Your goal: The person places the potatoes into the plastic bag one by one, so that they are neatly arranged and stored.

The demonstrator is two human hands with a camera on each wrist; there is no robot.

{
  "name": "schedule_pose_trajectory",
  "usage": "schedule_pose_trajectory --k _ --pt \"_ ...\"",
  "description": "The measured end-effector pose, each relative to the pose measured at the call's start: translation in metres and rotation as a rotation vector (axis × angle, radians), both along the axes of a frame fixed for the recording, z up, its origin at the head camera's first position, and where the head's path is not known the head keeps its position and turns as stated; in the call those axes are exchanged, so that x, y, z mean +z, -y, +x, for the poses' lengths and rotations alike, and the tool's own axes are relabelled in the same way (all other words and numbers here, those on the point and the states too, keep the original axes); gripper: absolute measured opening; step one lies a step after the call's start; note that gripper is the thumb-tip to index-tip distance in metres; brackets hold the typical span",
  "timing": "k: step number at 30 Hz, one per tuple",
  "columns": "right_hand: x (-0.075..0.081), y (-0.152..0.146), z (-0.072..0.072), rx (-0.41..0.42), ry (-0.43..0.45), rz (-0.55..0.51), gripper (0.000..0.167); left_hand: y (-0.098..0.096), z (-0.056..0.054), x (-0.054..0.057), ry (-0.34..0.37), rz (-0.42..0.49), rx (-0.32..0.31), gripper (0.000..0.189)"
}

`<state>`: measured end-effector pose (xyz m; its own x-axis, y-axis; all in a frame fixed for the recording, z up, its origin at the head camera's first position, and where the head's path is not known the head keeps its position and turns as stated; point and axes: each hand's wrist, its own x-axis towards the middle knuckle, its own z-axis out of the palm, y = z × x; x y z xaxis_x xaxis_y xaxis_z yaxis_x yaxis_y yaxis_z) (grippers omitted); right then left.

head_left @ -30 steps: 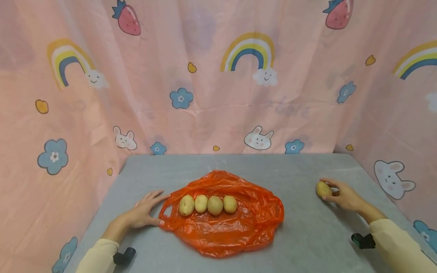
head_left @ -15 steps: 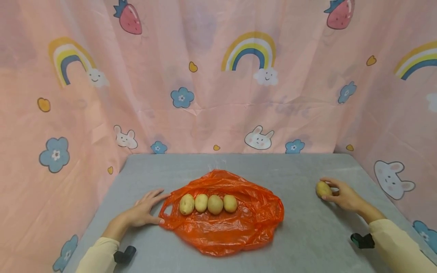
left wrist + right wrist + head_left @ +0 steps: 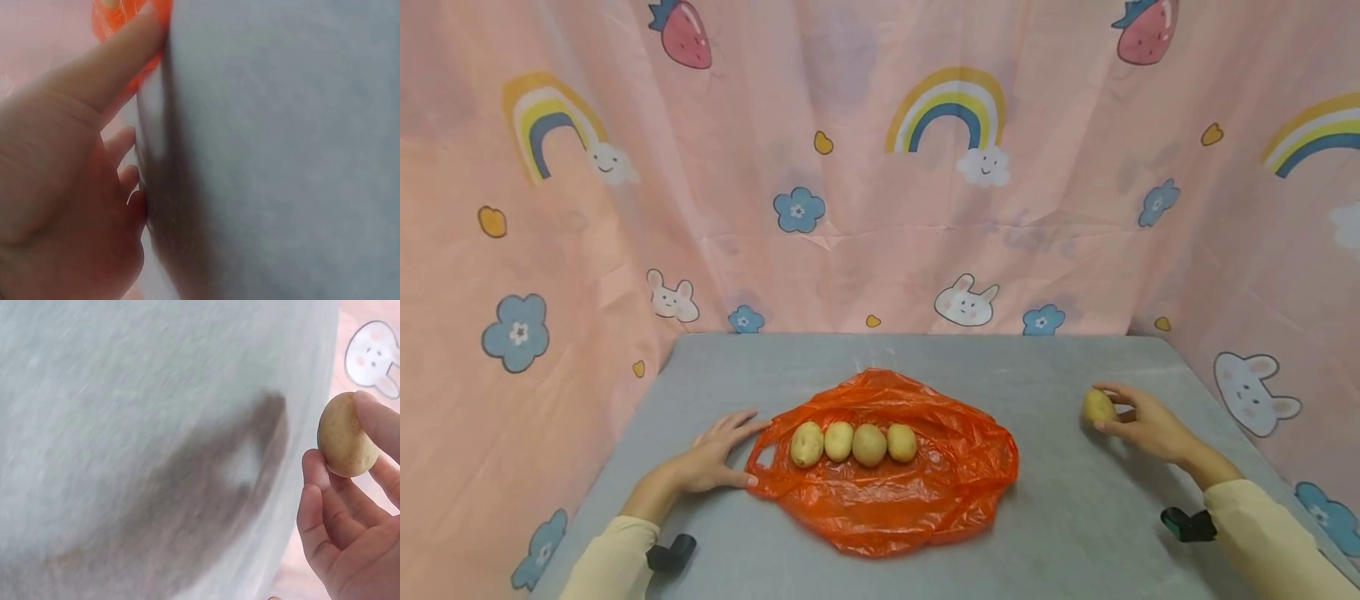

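Observation:
My right hand (image 3: 1152, 427) pinches a small yellowish potato (image 3: 347, 434) between thumb and fingertips, at the right of the table. In the right wrist view its shadow falls on the table apart from the hand, so the potato is held up off the surface. A crinkled orange-red plastic bag (image 3: 887, 521) lies flat in the middle, one handle hole towards the left. On it several potatoes sit in a row, from a larger one (image 3: 807, 445) at the left to a browner one (image 3: 869, 445) and a small one (image 3: 902, 442). My left hand (image 3: 706, 463) spreads its fingers, thumb and fingertips resting on the bag's left edge.
The grey table (image 3: 1060, 533) ends at a pink printed curtain (image 3: 850, 267) behind it and at both sides. A dark wrist-camera mount sticks out from each sleeve, the left mount (image 3: 672, 553) and the right mount (image 3: 1187, 525) low over the table.
My right hand has raised the potato a little and shifted it slightly left. The left hand stays at the bag's edge, and the potatoes on the bag keep their places.

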<state>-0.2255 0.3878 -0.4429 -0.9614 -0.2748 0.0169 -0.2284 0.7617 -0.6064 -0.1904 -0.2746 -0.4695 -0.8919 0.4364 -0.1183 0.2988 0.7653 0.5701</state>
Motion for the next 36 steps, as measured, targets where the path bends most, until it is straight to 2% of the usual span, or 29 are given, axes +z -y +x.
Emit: schedule_pose_trajectory --k 8,19,32,36 --pt "0.011 0.02 0.002 0.025 -0.044 -0.023 0.062 0.0 -0.001 -0.001 0.014 -0.009 0.009 0.086" --pt "0.017 0.045 0.003 0.062 -0.052 -0.066 0.059 0.002 0.0 -0.002 0.003 -0.004 0.011 0.086" --pt "0.025 0.073 0.011 0.105 -0.034 -0.123 0.059 0.0 -0.001 -0.001 -0.008 0.0 0.003 0.086" --pt "0.026 0.084 0.012 0.109 0.0 -0.136 0.061 0.0 0.0 -0.001 -0.008 0.0 0.002 0.087"
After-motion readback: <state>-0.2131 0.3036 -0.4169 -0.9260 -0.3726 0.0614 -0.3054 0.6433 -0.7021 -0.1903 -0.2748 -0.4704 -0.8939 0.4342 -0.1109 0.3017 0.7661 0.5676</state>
